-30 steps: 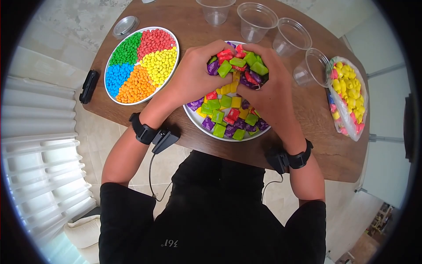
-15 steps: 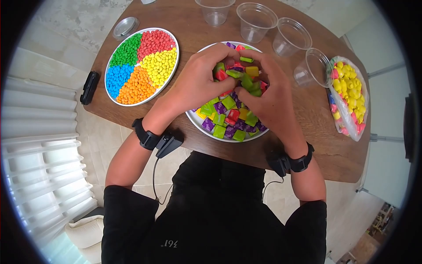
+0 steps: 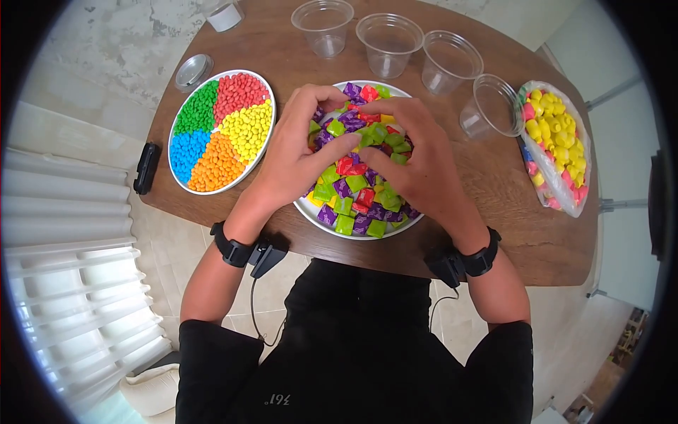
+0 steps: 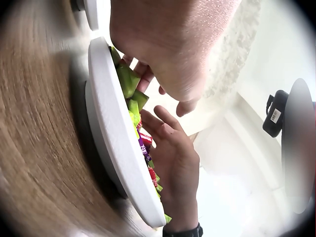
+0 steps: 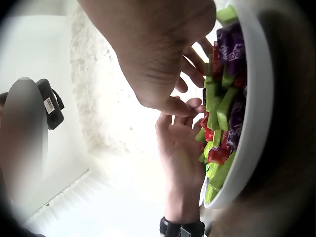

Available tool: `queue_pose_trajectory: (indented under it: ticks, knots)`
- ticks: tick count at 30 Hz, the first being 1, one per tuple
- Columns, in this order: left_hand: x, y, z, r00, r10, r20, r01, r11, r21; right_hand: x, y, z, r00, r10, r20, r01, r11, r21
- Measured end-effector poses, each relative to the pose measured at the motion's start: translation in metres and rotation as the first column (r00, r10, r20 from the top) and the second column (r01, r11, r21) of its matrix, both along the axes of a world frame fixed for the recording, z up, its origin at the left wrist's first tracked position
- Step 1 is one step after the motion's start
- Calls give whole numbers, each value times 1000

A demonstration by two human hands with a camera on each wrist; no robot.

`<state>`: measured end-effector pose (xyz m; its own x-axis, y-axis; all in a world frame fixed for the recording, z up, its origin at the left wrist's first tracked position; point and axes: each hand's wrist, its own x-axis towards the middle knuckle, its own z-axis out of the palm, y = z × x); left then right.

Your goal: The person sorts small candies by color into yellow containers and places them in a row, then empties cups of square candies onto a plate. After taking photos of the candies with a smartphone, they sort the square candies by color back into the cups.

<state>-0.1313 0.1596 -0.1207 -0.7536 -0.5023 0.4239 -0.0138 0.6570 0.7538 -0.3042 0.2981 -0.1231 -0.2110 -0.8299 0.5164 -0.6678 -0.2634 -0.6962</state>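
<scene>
A round white plate (image 3: 305,210) in front of the person is heaped with small wrapped candies (image 3: 345,205) in green, purple, red and yellow. Over its far half are both hands, thumbs pointing at each other. The left hand (image 3: 289,155) curves loosely at the left side of the heap, its fingertips among the candies. Opposite it, the right hand (image 3: 424,159) has its fingers spread and slightly bent above the pile. Neither hand grips a candy. From the side, the left wrist view shows the fingers low over the plate's raised rim (image 4: 106,106).
To the left stands a plate (image 3: 271,134) of small candies sorted by colour, with a round clear lid (image 3: 193,73) behind it. Several clear plastic cups (image 3: 390,42) line the far side. A plastic bag (image 3: 558,152) of yellow and pink pieces lies at the right.
A second ago the hands cupped a bunch of candies together. The candies dropped back onto the plate, and the hands are now lower and looser. The head view has shifted slightly.
</scene>
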Motion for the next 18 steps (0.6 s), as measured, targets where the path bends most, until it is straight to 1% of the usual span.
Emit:
queue_pose_trajectory:
  ticks: [2,4,6,8,10,11,13,16,18]
  knots:
    - [4,-5,-1,1000,-6,22,7,999,-39,-6,-2,-2,999,-19,26,19,1000,0]
    - [7,-8,-4,999,-14,46,17,997,-74,-16,-5,-6,996,-34,-83,32,999,-30]
    - [10,-9,-7,986,-4,170,20,996,-92,-21,-10,-14,993,-37,-114,35,999,-22]
    - [10,-11,-10,983,-6,185,29,992,-120,-22,-11,-20,988,-42,-146,40,999,-15]
    - [9,-13,-12,980,-8,198,39,988,-151,-20,-12,-22,981,-4,-195,14,999,51]
    - [8,-12,-13,980,-10,201,42,987,-156,-19,-12,-21,980,-6,-198,16,999,47]
    - [7,-11,-12,979,-13,202,47,985,-164,-18,-11,-20,988,-16,-152,27,997,71]
    - [2,-5,-9,978,-4,208,44,981,-187,-21,-13,-22,985,-14,-170,17,1000,21]
    - [-4,-4,-11,967,-9,254,66,974,-219,-23,-13,-21,978,-29,-208,30,1000,1]
